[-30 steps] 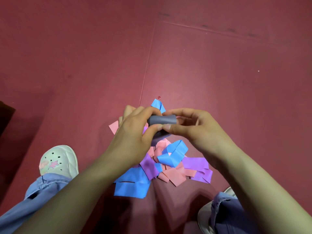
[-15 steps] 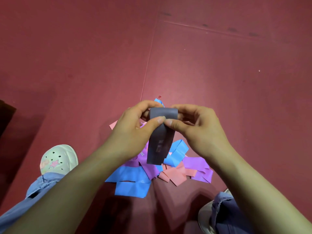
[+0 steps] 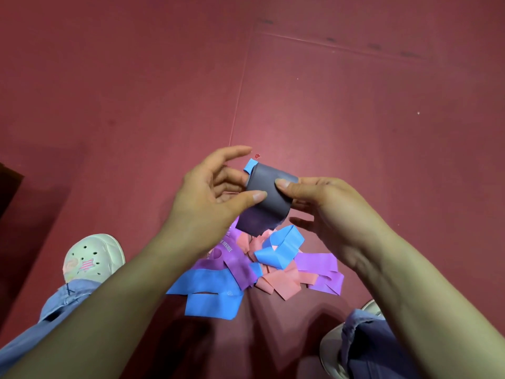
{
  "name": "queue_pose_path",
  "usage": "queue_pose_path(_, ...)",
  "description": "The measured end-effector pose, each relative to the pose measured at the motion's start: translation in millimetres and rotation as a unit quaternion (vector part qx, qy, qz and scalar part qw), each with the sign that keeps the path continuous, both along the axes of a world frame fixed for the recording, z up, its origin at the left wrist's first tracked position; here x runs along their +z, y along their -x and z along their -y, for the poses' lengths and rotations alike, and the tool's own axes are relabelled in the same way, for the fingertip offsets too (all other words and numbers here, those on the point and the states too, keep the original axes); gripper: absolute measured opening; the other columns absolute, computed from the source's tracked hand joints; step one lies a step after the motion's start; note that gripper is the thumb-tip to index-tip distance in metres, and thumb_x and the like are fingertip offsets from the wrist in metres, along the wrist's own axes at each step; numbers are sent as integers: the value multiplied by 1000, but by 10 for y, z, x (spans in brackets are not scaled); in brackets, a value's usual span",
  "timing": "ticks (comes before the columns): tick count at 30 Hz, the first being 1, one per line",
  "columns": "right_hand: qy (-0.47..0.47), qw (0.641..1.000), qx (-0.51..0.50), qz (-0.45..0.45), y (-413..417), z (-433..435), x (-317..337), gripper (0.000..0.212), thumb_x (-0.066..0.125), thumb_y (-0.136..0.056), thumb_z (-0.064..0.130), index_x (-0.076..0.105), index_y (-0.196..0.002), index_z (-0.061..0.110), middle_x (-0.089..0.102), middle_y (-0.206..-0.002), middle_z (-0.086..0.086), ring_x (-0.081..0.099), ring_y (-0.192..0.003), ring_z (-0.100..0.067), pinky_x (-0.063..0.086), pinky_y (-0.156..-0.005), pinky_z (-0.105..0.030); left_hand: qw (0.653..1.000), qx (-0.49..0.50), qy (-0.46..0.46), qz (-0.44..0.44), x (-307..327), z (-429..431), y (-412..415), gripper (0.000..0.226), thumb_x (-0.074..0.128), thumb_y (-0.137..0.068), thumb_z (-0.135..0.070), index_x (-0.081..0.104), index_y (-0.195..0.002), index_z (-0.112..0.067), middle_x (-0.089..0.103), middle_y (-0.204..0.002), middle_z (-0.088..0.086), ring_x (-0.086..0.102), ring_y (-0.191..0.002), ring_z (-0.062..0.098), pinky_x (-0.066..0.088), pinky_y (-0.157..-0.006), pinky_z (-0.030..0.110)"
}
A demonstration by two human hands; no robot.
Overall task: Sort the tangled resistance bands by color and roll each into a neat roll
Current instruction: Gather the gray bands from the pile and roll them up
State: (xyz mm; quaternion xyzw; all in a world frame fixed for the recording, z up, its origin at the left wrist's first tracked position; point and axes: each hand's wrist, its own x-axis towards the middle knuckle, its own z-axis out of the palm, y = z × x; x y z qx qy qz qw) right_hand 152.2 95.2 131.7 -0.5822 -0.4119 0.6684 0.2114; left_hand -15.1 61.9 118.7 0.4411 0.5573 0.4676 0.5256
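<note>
A dark grey band (image 3: pixel 266 199) is held in the air above the pile, curved into a loose loop with its lower end hanging free. My left hand (image 3: pixel 207 203) pinches its left edge with the thumb on the front, and the upper fingers spread. My right hand (image 3: pixel 325 206) pinches its right edge, thumb on the front. Below on the floor lies the tangled pile: blue bands (image 3: pixel 213 294), purple bands (image 3: pixel 318 265) and pink bands (image 3: pixel 281 283) crossing one another. A blue tip (image 3: pixel 250 165) peeks out behind the grey band.
The floor is dark red matting (image 3: pixel 355 119) with a seam running up from the pile. My left foot in a white clog (image 3: pixel 91 259) stands at the left, my right shoe (image 3: pixel 332 348) at the lower right. A dark object (image 3: pixel 8 184) sits at the left edge.
The grey band hung down as a long strip half a second ago; now most of it is gathered into a loop between my hands. My left fingers have spread.
</note>
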Motion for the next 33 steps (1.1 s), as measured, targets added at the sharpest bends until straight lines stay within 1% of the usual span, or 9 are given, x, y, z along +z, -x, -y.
queue_pose_path(3, 39, 999, -18, -8, -1, -3, -17, 16, 65, -83, 31, 74, -88, 19, 73, -85, 6, 63, -85, -8, 42, -80, -33, 999, -29, -8, -22, 29, 5, -11, 49, 74, -73, 7, 64, -110, -24, 65, -105, 21, 59, -88, 13, 52, -86, 25)
queue_pose_path(6, 57, 998, -24, -17, 9, 8, -16, 14, 64, -82, 31, 74, -88, 21, 72, -83, 7, 62, -81, -7, 43, -81, -34, 999, -33, -10, -42, 18, 6, -3, 47, 75, -73, 7, 65, -104, -26, 66, -108, 17, 62, -91, 14, 51, -80, 16)
queue_pose_path(9, 59, 997, -36, -23, 20, 5, -13, 14, 65, -81, 32, 74, -85, 21, 71, -83, 5, 62, -82, -10, 43, -88, -39, 999, -31, -4, -25, 20, 2, 4, 46, 75, -73, 5, 65, -107, -25, 70, -109, 6, 66, -100, 13, 50, -84, 15)
queue_pose_path(14, 37, 999, -39, -6, 43, 5, -11, 18, 63, -84, 34, 73, -86, 19, 71, -81, 2, 63, -81, -11, 45, -89, -40, 1000, 15, 1, -8, 25, 10, -46, 47, 77, -70, 3, 65, -98, -32, 72, -80, -22, 65, -77, -8, 47, -73, 6)
queue_pose_path(19, 40, 998, -50, 9, 80, 15, -3, 23, 59, -86, 38, 71, -93, 20, 71, -83, 2, 64, -82, -14, 45, -80, -38, 1000, -18, -2, -10, 52, 24, -30, 48, 79, -65, 8, 63, -101, -18, 69, -101, 0, 66, -88, 4, 51, -75, 14)
queue_pose_path(25, 13, 997, -44, 62, 104, 25, 3, 41, 60, -79, 53, 70, -98, 18, 70, -92, 3, 64, -100, -19, 45, -94, -46, 1000, -6, -8, -16, 24, 21, -53, 58, 77, -67, 11, 62, -110, -26, 69, -97, 13, 67, -86, 16, 56, -84, 24)
queue_pose_path(28, 13, 995, -44, 83, 133, 46, 1, 56, 56, -75, 62, 70, -102, 15, 71, -106, -7, 61, -108, -28, 45, -98, -47, 999, 6, -17, -42, 3, 8, -48, 46, 79, -67, 2, 64, -100, -25, 71, -94, 8, 67, -84, 13, 55, -85, 25)
queue_pose_path(30, 14, 996, -42, 83, 135, 55, 8, 57, 51, -79, 66, 71, -96, 15, 72, -104, -7, 65, -102, -26, 46, -93, -42, 998, -2, -23, -59, -14, 3, -40, 38, 80, -68, -2, 65, -95, -26, 72, -88, 3, 67, -79, 10, 55, -81, 22)
queue_pose_path(33, -22, 995, 0, 93, 121, 75, 44, 62, 39, -82, 74, 72, -90, 22, 74, -92, 6, 67, -89, -6, 48, -74, -26, 996, -5, -26, -89, -24, 3, -29, 28, 80, -72, -9, 68, -92, -24, 72, -82, 4, 66, -76, 11, 52, -78, 22)
